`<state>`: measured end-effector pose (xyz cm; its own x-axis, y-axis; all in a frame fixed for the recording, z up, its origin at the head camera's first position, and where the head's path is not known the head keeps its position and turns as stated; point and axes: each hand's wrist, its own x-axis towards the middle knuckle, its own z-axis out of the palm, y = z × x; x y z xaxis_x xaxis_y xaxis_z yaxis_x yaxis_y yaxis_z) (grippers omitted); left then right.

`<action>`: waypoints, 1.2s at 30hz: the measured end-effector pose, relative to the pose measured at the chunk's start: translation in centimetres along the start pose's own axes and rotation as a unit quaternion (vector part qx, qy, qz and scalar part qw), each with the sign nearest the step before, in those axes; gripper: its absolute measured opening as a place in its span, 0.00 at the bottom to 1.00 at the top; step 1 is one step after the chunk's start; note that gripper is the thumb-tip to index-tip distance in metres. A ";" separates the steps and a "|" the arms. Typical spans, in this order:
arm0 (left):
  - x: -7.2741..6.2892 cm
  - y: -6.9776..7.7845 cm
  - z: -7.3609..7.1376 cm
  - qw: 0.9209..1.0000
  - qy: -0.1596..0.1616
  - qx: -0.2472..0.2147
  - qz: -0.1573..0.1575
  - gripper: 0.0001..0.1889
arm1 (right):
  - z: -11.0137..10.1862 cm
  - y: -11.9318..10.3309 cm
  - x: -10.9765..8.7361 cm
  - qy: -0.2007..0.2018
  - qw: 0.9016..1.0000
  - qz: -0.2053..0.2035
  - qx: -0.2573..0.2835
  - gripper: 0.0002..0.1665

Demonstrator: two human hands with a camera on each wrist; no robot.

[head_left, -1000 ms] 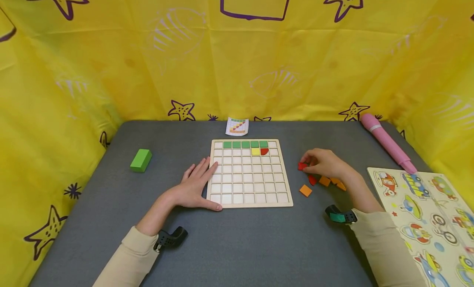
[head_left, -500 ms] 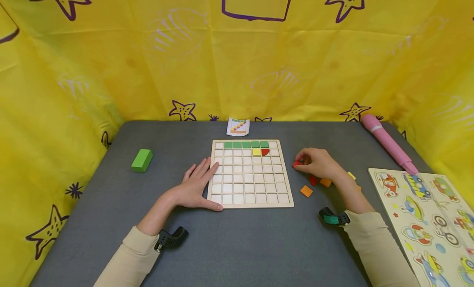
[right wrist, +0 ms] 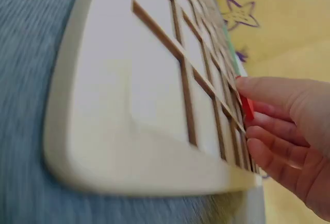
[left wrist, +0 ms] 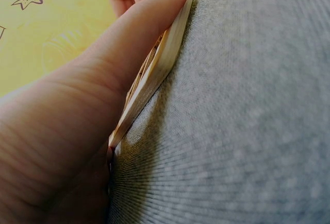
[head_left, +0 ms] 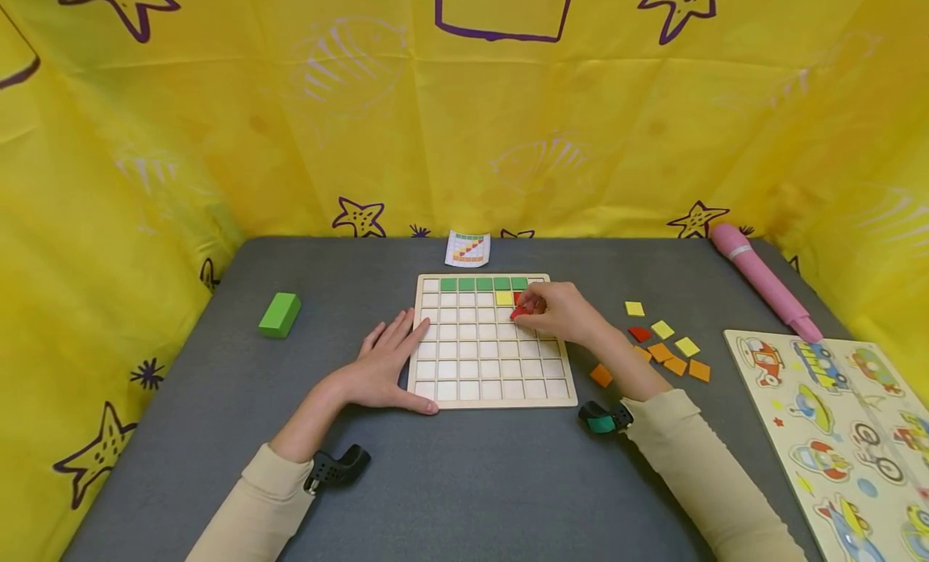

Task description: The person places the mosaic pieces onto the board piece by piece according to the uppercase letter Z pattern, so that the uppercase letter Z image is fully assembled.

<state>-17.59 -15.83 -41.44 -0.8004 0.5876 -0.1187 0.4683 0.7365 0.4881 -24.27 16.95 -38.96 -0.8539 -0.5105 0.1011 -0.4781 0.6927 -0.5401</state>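
Observation:
A wooden grid board [head_left: 479,368] lies in the middle of the grey table. Green square tiles [head_left: 484,285] fill part of its top row; a yellow tile [head_left: 504,298] sits in the row below, beside a red tile [head_left: 518,298] partly hidden by fingers. My left hand [head_left: 381,374] rests with fingers spread on the board's left edge, its thumb at the near corner. Over the upper right of the grid, my right hand [head_left: 564,314] pinches a red tile [right wrist: 247,106] between thumb and fingers, close above the third row.
Right of the board lie loose yellow [head_left: 662,330], orange [head_left: 660,352] and red [head_left: 639,335] tiles. A printed pattern card [head_left: 468,249] stands behind the board. There is a green block [head_left: 280,315] at left, and a pink microphone [head_left: 764,280] and picture puzzle [head_left: 806,409] at right.
My right hand has carried the red tile leftward from the loose tiles to over the board. The left hand has stayed at the board's edge.

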 end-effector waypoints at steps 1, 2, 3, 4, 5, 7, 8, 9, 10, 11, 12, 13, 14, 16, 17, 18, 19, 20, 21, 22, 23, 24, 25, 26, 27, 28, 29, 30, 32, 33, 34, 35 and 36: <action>0.0 0.0 0.0 1.000 0.001 0.001 0.000 0.65 | 0.2 -0.2 0.3 -0.005 1.000 -0.007 -0.002 0.12; 0.0 0.0 0.0 1.000 0.001 0.002 0.001 0.65 | 0.5 -0.3 0.6 -0.009 1.000 -0.014 -0.003 0.12; 0.0 -0.1 0.0 1.000 0.001 0.003 0.000 0.65 | 0.6 -0.5 0.7 -0.010 1.000 -0.025 -0.003 0.13; 0.0 -0.1 0.0 1.000 0.000 0.004 0.000 0.65 | 0.8 -0.6 0.9 -0.010 0.999 -0.036 -0.002 0.13; 0.0 -0.1 0.0 1.000 -0.001 0.004 0.000 0.65 | 0.9 -0.6 1.0 -0.009 0.999 -0.047 -0.001 0.12; 0.0 -0.1 0.0 1.000 -0.002 0.003 0.000 0.65 | 1.0 -0.7 1.1 -0.004 0.998 -0.063 0.003 0.12; 0.0 0.0 0.0 1.000 -0.003 0.003 -0.001 0.65 | 1.1 -0.7 1.0 -0.001 0.998 -0.069 0.004 0.12; 0.0 0.0 -0.1 1.000 -0.004 0.002 -0.001 0.65 | 1.1 -0.8 1.0 0.002 0.997 -0.073 0.005 0.12; 0.0 0.1 -0.1 1.000 -0.004 0.001 -0.001 0.65 | 1.1 -0.7 1.0 0.005 0.997 -0.074 0.005 0.12; 0.0 0.1 -0.1 1.000 -0.003 -0.001 0.000 0.65 | 1.2 -0.8 1.0 0.008 0.997 -0.074 0.006 0.12; 0.0 0.1 -0.2 1.000 -0.003 -0.001 0.001 0.65 | 1.2 -0.8 0.9 0.010 0.997 -0.071 0.007 0.11; 0.0 0.1 -0.2 1.000 -0.003 -0.002 0.002 0.64 | 1.2 -0.8 0.9 0.014 0.997 -0.070 0.006 0.11; 0.0 0.2 -0.2 1.000 -0.002 -0.002 0.002 0.64 | 1.2 -0.8 0.8 0.017 0.998 -0.067 0.006 0.11; 0.0 0.2 -0.2 1.000 -0.002 -0.003 0.003 0.64 | 1.2 -0.8 0.7 0.023 0.998 -0.062 0.007 0.10; 0.0 0.1 -0.2 1.000 -0.001 -0.003 0.003 0.64 | 1.2 -0.9 0.7 0.024 0.998 -0.060 0.008 0.10; 0.0 0.2 -0.2 1.000 -0.001 -0.002 0.003 0.64 | 1.2 -0.8 0.6 0.024 0.998 -0.058 0.011 0.10; 0.0 0.2 -0.2 1.000 -0.001 -0.002 0.002 0.64 | 1.1 -0.8 0.6 0.023 0.998 -0.054 0.016 0.10; -0.1 0.2 -0.2 1.000 -0.001 -0.002 0.002 0.64 | 1.0 -0.8 0.5 0.021 0.998 -0.047 0.022 0.11; -0.1 0.2 -0.2 1.000 -0.001 -0.002 0.001 0.64 | 0.9 -0.8 0.4 0.020 0.999 -0.039 0.028 0.11; -0.1 0.2 -0.2 1.000 -0.001 -0.002 0.001 0.64 | 0.8 -0.7 0.3 0.020 0.999 -0.030 0.033 0.11; -0.1 0.2 -0.2 1.000 0.000 -0.002 0.001 0.64 | 0.6 -0.5 0.2 0.021 0.999 -0.020 0.037 0.11; -0.1 0.1 -0.2 1.000 0.000 -0.002 0.001 0.64 | 0.4 -0.3 0.0 0.024 0.999 -0.009 0.039 0.10; 0.0 0.1 -0.2 1.000 0.000 -0.002 0.001 0.64 | 0.1 -0.1 -0.2 0.028 0.999 0.002 0.039 0.09; 0.0 0.1 -0.1 1.000 0.000 -0.001 0.001 0.64 | -0.2 0.3 -0.5 0.032 0.999 0.011 0.035 0.09; 0.0 0.1 -0.1 1.000 0.000 -0.001 0.001 0.64 | -0.5 0.6 -0.8 0.038 0.999 0.018 0.027 0.08; 0.0 0.1 -0.1 1.000 0.000 -0.002 0.002 0.64 | -0.9 1.0 -1.1 0.044 0.999 0.025 0.018 0.07; -0.1 0.1 -0.1 1.000 0.000 -0.003 0.002 0.64 | -1.3 1.5 -1.5 0.050 0.998 0.032 0.007 0.07; -0.1 0.1 -0.1 1.000 0.000 -0.003 0.002 0.64 | -1.7 1.9 -1.9 0.057 0.998 0.039 -0.005 0.07; -0.1 0.1 -0.1 1.000 0.001 -0.004 0.002 0.64 | -2.6 2.9 -2.9 0.068 0.996 0.054 -0.024 0.08; -0.1 0.1 -0.1 1.000 0.001 -0.005 0.002 0.64 | -3.1 3.4 -3.4 0.073 0.995 0.063 -0.032 0.10; -0.1 0.1 -0.2 1.000 0.001 -0.005 0.002 0.64 | -3.6 3.9 -3.9 0.077 0.994 0.073 -0.037 0.11; -0.1 0.1 -0.1 1.000 0.001 -0.004 0.002 0.64 | -4.0 4.3 -4.4 0.078 0.993 0.083 -0.043 0.14; 0.0 0.1 -0.1 1.000 0.001 -0.003 0.002 0.64 | -4.4 4.7 -4.9 0.078 0.991 0.093 -0.048 0.15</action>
<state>-17.57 -15.82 -41.27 -0.7997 0.5893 -0.1150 0.4685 0.7322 0.4944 -23.27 24.94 -38.34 -0.9472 -0.2893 0.1380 -0.3194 0.8168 -0.4805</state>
